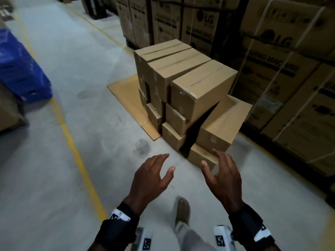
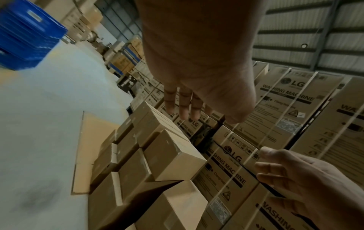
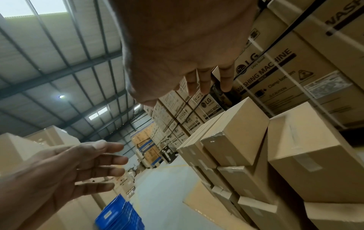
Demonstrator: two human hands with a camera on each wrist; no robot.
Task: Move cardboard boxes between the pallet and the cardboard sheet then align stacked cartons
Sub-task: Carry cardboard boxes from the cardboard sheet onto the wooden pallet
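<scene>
Head view: left hand [image 1: 150, 176] and right hand [image 1: 223, 173] apart, fingers spread, holding nothing. Boxes [image 1: 183, 84] stacked on sheet [image 1: 123, 91], floor level. Probably stiff, tape slippery; grip low opposite sides, top box [image 1: 203, 93] overhangs.

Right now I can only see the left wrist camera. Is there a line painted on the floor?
Observer: Yes. The head camera shows a yellow line on the floor, left of the cardboard sheet.
Operator: Where are the feet?
Observer: One foot shows on the floor, between the left hand and the right hand. Both hands are empty.
Operator: Is there something on the wrists?
Observer: Each wrist wears a black band with white tags.
</scene>
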